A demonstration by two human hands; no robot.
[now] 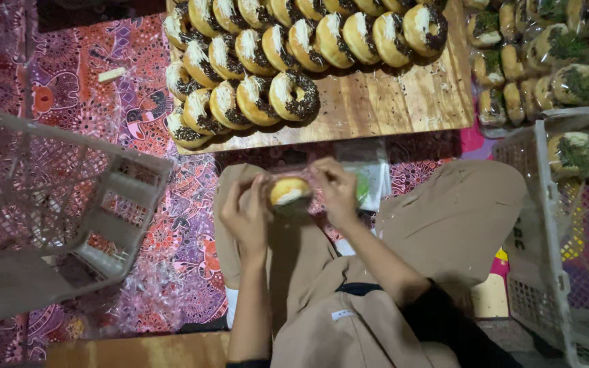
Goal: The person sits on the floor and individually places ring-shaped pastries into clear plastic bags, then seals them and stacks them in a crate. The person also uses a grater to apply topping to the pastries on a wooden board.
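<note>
Your lap, in tan trousers (438, 218), is filling the bottom of the view as you are sitting cross-legged on a patterned red and purple cloth (103, 88). Just above your knees, your two hands are meeting around a single doughnut (290, 191) that is sitting inside a clear plastic wrapper (294, 178). Your left hand (245, 215) is cupping it from the left side, fingers curled and pressed against the wrapper's edge. Your right hand (335, 191) is closing in from the right, thumb and fingertips pinching the plastic beside the doughnut. So the doughnut is lying directly between both sets of fingers, touching each, with neither hand clearly nearer. It is round, so no long axis stands out; its flat face is turning toward you.

The doughnut is looking golden-yellow on top with a pale cream band below and a darker patch underneath, though glare on the wrapper is blurring the detail.

Beyond your hands, a wooden board (390, 102) is carrying rows of doughnuts with white cream and dark sprinkles (294, 95), standing on edge. To your right, a white lattice crate (547, 225) is holding wrapped doughnuts with green topping (574, 151), and more of them are piling up behind it. To your left, a second white crate (56, 204) is lying tipped on its side.
</note>
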